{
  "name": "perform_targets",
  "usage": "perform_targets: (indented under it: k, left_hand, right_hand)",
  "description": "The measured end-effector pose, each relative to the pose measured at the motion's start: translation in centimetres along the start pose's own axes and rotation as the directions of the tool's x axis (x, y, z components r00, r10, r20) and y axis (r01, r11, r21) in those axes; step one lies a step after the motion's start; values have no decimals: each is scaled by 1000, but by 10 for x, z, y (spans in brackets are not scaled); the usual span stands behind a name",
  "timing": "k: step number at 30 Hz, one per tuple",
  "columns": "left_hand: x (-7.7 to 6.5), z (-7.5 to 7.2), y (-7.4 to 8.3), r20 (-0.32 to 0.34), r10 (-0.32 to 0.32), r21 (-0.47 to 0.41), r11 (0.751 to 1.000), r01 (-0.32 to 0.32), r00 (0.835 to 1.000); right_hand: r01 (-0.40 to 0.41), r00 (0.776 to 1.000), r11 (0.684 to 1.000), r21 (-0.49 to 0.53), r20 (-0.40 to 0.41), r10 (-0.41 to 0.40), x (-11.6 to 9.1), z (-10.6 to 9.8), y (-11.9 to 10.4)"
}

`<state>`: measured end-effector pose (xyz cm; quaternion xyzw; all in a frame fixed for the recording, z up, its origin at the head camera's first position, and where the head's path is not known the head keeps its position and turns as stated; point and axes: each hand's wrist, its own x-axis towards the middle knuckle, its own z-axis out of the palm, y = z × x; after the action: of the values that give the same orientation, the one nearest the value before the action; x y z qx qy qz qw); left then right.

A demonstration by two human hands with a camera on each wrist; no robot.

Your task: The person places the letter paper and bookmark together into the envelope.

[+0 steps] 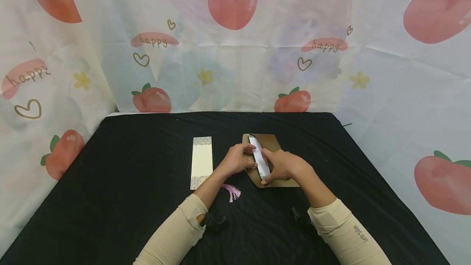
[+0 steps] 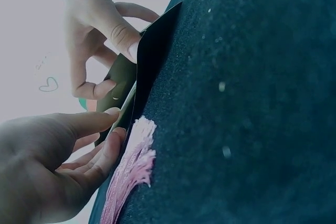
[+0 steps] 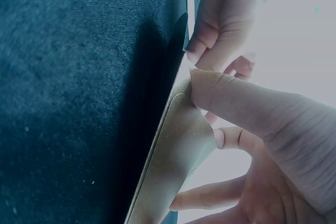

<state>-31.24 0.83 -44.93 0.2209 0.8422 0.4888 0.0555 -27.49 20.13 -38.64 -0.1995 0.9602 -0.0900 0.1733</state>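
Note:
A brown paper envelope (image 1: 266, 140) lies right of the middle on the black cloth. Down its opening shows a white strip (image 1: 259, 156) with green marks at its ends, probably a card partly inside. My left hand (image 1: 235, 159) pinches the left edge of the opening between thumb and fingers. With thumb and fingers, my right hand (image 1: 285, 165) grips the other side, and the brown paper (image 3: 184, 135) bows up between them. To the left lies a cream bookmark (image 1: 202, 160) with lace-patterned ends. A pink tassel (image 2: 134, 161) rests near my left wrist.
Black cloth (image 1: 147, 216) covers the table. A pale curtain (image 1: 243, 68) printed with fruit and hearts hangs behind and at both sides. Dark wrist straps (image 1: 215, 222) sit by the cream sleeves (image 1: 176, 232).

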Motion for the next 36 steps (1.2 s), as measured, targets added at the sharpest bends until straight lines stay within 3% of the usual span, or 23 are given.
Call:
perform_targets:
  k: [6,12,17,24,36]
  left_hand:
    - [-1,-7,-1,-26,22,10,1000,-22,999]
    - [0,-17,-4,-15,1,-103,995,-3,1000]
    - [1,-26,-5,-7,2,-82,997,-2,1000]
    - [-3,-45,-5,-28,-54,-115,992,51,998]
    - [-6,-70,-19,-30,-118,-135,984,113,993]
  right_hand:
    - [-19,1000,1000,3,3,19,-1,-1,-2]
    - [-24,1000,1000,-20,-1,23,0,-1,-3]
    - [-45,999,999,-26,2,45,0,-2,-3]
    - [-42,999,999,-33,-14,41,1,0,-2]
    - [-40,999,999,-34,-21,39,0,0,-3]
